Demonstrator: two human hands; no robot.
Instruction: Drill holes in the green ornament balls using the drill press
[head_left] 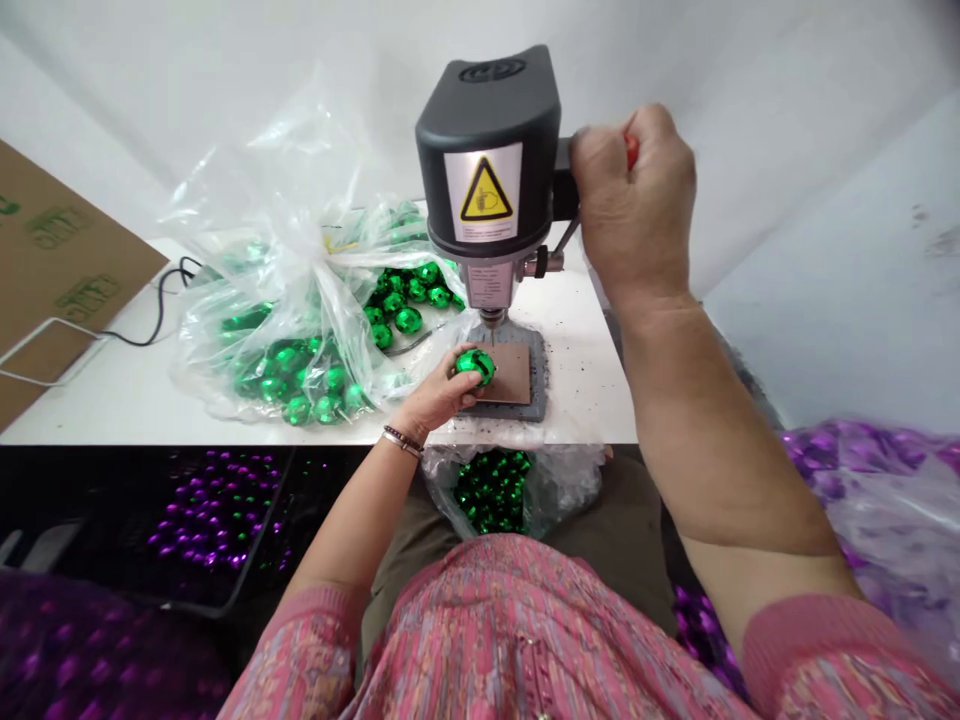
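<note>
A shiny green faceted ball [475,367] is pinched in the fingers of my left hand [439,392], at the left of the brown board on the machine's base [510,375]. Above the board stands a dark grey bench drill press [487,130] with a yellow warning triangle; its thin bit points down close to the ball. Whether the bit touches the ball I cannot tell. My right hand [637,195] is closed around the lever handle [632,152] at the drill's right side, whose red part shows between the fingers.
Clear plastic bags of green balls [300,370] lie on the white table [135,410] at left. A bag of green balls [491,490] rests in my lap. Purple balls [214,510] lie below left, with bagged purple ones [885,480] at right. A cardboard box [67,250] stands left.
</note>
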